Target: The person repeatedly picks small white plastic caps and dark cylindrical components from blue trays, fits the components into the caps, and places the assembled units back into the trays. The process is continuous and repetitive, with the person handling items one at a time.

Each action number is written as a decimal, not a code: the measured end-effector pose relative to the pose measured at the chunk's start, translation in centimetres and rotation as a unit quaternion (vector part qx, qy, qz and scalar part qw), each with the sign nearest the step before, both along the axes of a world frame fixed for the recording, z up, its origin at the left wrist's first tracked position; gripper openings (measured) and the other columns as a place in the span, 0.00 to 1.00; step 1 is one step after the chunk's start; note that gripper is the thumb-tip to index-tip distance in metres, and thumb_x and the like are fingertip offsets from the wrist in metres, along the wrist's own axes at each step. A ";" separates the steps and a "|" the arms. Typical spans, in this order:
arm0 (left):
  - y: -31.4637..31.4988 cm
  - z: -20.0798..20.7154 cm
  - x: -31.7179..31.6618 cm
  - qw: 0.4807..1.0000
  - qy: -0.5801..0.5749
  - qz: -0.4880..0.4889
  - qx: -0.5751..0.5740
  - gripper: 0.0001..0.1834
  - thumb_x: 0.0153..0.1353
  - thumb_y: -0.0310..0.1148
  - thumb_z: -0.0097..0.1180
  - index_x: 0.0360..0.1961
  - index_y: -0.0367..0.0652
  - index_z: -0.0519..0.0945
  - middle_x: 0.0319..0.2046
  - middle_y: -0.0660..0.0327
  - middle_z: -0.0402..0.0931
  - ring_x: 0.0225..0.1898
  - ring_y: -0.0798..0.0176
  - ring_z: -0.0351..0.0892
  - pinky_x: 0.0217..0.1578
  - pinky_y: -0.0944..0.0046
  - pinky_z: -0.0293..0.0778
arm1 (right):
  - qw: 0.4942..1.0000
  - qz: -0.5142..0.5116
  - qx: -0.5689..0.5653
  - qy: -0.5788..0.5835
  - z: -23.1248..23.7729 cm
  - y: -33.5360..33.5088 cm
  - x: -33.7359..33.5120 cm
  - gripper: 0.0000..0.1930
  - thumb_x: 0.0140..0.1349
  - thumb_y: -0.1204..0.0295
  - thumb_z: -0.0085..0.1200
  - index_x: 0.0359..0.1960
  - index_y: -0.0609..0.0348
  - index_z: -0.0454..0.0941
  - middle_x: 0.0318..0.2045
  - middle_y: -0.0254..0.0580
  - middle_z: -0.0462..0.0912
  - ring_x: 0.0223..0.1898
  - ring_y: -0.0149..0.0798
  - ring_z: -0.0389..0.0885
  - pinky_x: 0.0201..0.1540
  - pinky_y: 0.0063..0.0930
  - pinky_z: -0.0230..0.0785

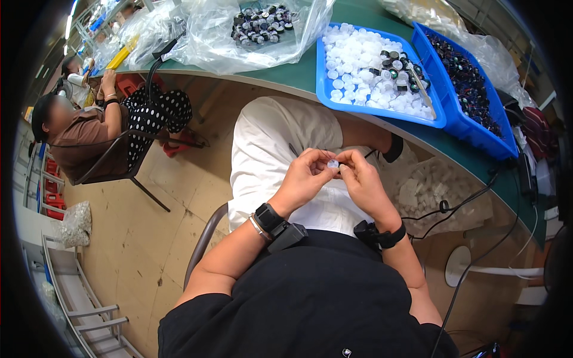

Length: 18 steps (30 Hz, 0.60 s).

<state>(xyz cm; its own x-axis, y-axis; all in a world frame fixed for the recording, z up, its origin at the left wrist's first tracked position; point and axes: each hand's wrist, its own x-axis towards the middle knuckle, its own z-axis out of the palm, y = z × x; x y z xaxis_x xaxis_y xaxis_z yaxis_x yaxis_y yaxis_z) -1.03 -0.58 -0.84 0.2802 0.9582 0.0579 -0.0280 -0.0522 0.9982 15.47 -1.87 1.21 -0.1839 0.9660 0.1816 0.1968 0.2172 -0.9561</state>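
Above my lap, my left hand (pixel 307 179) and my right hand (pixel 362 182) meet with fingertips close together. Thumb and fingers of the left pinch a small round translucent cap (pixel 332 163). The right fingers are closed right beside it, around a small dark bit largely covered by the fingertips. On the table ahead, a shallow blue tray (pixel 382 111) holds a heap of white translucent caps (pixel 358 51) and several black round pieces (pixel 396 64).
A deeper blue bin (pixel 507 145) of small dark wired parts stands right of the tray. Clear plastic bags (pixel 209 42) cover the table's left part, one holding black-and-clear pieces (pixel 262 24). A seated co-worker (pixel 89 128) is at left. Black cables (pixel 459 209) hang at right.
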 end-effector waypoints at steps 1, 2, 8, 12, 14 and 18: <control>0.1 0.2 0.0 1.000 0.024 0.002 0.018 0.19 0.60 0.23 0.58 0.51 0.31 0.71 0.39 0.61 0.75 0.37 0.71 0.76 0.42 0.70 0.77 | 1.000 0.003 -0.009 0.028 -0.1 0.1 0.0 0.07 0.63 0.79 0.51 0.41 0.67 0.69 0.33 0.46 0.80 0.35 0.32 0.81 0.36 0.26 0.74; 0.0 0.5 0.1 0.999 0.028 0.001 0.027 0.20 0.60 0.23 0.58 0.52 0.31 0.70 0.38 0.61 0.74 0.36 0.71 0.76 0.41 0.70 0.76 | 0.999 0.007 -0.023 0.038 0.0 0.1 0.0 0.07 0.63 0.77 0.51 0.40 0.67 0.69 0.33 0.45 0.80 0.34 0.31 0.81 0.36 0.26 0.74; -0.8 2.0 0.7 0.987 0.109 -0.007 0.120 0.26 0.57 0.24 0.61 0.56 0.32 0.67 0.36 0.61 0.74 0.34 0.73 0.73 0.38 0.71 0.74 | 0.994 0.009 -0.099 0.045 1.1 -0.1 0.4 0.09 0.66 0.70 0.53 0.35 0.66 0.71 0.29 0.40 0.78 0.29 0.26 0.76 0.32 0.22 0.72; -0.5 1.4 1.0 0.993 0.082 0.002 0.090 0.27 0.56 0.24 0.62 0.56 0.33 0.67 0.40 0.62 0.72 0.36 0.70 0.73 0.45 0.70 0.72 | 0.994 -0.076 0.077 0.008 0.3 0.4 0.3 0.08 0.62 0.73 0.56 0.32 0.67 0.76 0.25 0.36 0.78 0.27 0.26 0.75 0.30 0.22 0.68; -0.6 0.8 1.1 0.997 -0.064 -0.032 -0.031 0.24 0.59 0.24 0.60 0.55 0.34 0.68 0.45 0.59 0.73 0.42 0.66 0.77 0.50 0.68 0.72 | 0.996 -0.080 0.027 0.027 0.8 0.2 0.7 0.06 0.61 0.74 0.58 0.33 0.64 0.78 0.27 0.30 0.78 0.30 0.22 0.72 0.33 0.19 0.67; -0.8 1.4 0.6 0.945 -0.224 -0.084 -0.221 0.17 0.65 0.28 0.54 0.53 0.34 0.70 0.42 0.57 0.77 0.42 0.63 0.80 0.47 0.66 0.77 | 0.994 -0.100 0.045 0.028 0.9 0.3 0.6 0.06 0.60 0.74 0.58 0.32 0.65 0.78 0.25 0.34 0.78 0.27 0.26 0.73 0.30 0.23 0.66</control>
<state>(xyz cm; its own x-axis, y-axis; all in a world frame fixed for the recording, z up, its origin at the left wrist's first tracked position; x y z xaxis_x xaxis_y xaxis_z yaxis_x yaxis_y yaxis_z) -0.44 -1.36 0.57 0.4728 0.8605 -0.1897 -0.4234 0.4107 0.8075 16.06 -1.53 2.11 0.0231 0.9619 0.2725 0.1923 0.2632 -0.9454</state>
